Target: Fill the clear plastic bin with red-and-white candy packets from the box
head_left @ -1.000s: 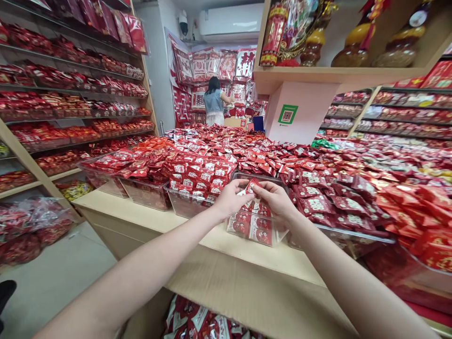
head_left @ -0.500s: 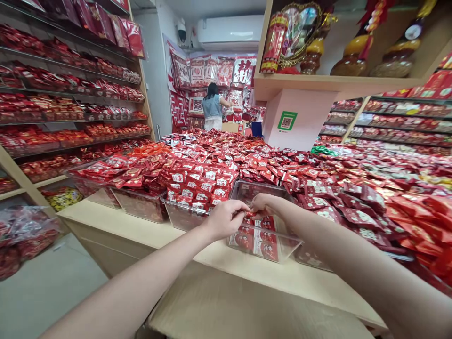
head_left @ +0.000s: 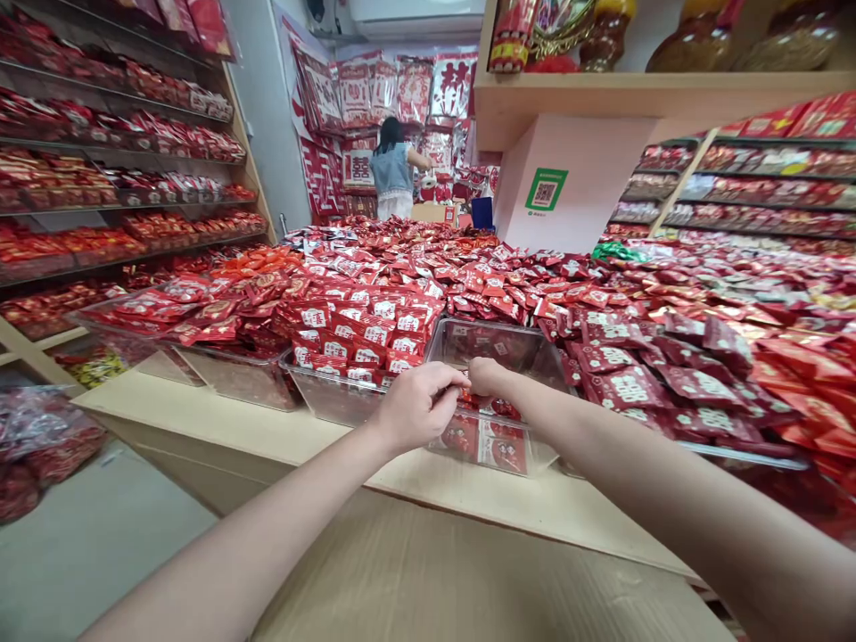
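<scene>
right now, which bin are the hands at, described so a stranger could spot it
Find the pale wooden counter. On it, look for the clear plastic bin at the left hand and right hand. Its contents lie well below its rim, unlike the heaped bright red packets to its left and dark red packets to its right.

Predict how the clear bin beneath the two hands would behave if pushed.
The clear bin looks stiff, with straight-standing walls. Low and broad on the counter, it would probably slide rather than tip. It seems lighter than the heaped bin to its left, being less full.
</scene>
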{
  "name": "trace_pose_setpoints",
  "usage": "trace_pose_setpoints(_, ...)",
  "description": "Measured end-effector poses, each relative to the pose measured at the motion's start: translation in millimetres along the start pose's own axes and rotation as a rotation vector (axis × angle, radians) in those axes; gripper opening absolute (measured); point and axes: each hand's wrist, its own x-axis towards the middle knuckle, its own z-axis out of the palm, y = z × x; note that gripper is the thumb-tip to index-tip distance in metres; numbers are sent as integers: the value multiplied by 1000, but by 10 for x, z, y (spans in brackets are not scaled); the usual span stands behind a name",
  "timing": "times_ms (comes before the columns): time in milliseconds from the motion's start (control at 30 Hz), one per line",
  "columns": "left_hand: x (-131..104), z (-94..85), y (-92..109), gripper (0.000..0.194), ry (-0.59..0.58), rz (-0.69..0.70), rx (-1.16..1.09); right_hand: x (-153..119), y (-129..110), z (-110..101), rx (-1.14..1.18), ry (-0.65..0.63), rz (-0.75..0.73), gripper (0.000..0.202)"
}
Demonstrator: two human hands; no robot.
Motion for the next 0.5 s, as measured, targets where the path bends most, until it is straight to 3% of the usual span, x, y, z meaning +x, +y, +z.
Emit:
trace_pose_setpoints(233, -8, 7, 21, 23, -2, -60, -89, -147, -35, -56, -246, -113, -8, 19)
trace_pose_setpoints(367, 0, 5, -6, 24, -31, -44, -55, -158, -12, -98, -319, 94, -79, 25)
trace_pose_setpoints(500, 7, 8, -21, 25, -46, -34, -21, -336, -54, -327, -239, 398, -158, 25)
